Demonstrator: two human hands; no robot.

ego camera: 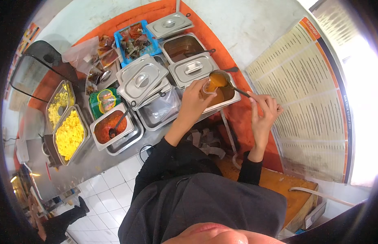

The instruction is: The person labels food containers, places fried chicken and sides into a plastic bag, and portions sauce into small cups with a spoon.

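My left hand (196,99) holds a small clear plastic cup (209,87) over a steel pan (236,99) of orange-brown sauce. In my right hand (263,108) is the dark handle of a ladle (226,80), whose bowl carries orange sauce and is tilted at the cup's rim. Some orange sauce shows in or behind the cup; which of the two I cannot tell. A steel lid (193,68) with a handle lies just behind the pan, and another dark utensil handle (231,69) sticks out beside it.
Further back stand a pan of brown sauce (179,50) and a blue basket (138,41) of small packets. Stacked steel lids (142,80), a pan of red sauce (103,129) with a ladle, and containers of yellow food (70,135) are to the left. Another person's dark-clothed leg (70,216) shows at lower left.
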